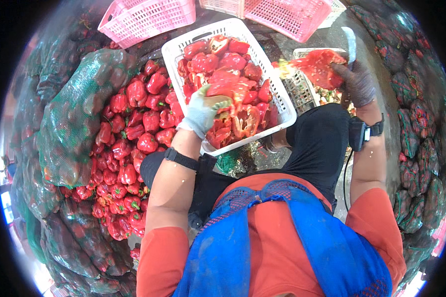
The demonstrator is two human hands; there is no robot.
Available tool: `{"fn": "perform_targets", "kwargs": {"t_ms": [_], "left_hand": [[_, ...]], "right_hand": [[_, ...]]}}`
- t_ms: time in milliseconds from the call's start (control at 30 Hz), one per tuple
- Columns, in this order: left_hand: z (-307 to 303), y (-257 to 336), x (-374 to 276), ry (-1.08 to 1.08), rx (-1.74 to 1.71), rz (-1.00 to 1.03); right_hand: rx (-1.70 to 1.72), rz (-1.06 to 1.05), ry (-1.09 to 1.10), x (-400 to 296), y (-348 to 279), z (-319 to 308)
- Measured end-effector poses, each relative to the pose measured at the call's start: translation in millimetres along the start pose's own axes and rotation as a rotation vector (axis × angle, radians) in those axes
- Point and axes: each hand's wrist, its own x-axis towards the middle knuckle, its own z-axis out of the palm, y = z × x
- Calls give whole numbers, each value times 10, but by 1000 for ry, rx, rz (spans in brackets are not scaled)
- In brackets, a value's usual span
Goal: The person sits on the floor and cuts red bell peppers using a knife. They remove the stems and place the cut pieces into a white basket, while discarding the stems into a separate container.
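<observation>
My left hand (200, 113), in a pale glove, is over a white plastic basket (228, 149) of cut red bell peppers (247, 120). Its thumb is raised and its fingers are bent beside a motion-blurred pepper piece (225, 83); whether they grip it is unclear. Off to the right, my right hand (358, 83) wears a dark grey glove. It holds a knife (350, 42), blade pointing up and away, together with an opened red pepper (321, 68). A blurred pale yellowish bit (284, 69) shows at that pepper's left end.
Whole red peppers (133, 126) are heaped at the left beside a full green mesh sack (78, 115). More filled sacks (412, 122) line the right side. Beyond the basket stand pink crates (152, 22). A smaller crate (301, 91) with seedy scraps (329, 96) sits under my right hand.
</observation>
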Motion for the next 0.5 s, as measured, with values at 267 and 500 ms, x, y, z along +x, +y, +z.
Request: {"fn": "perform_targets", "kwargs": {"t_ms": [267, 500], "left_hand": [[-36, -297, 363, 303, 713, 790], [695, 37, 0, -435, -235, 108]], "right_hand": [[295, 46, 81, -237, 21, 46], [131, 175, -202, -438, -175, 592]]}}
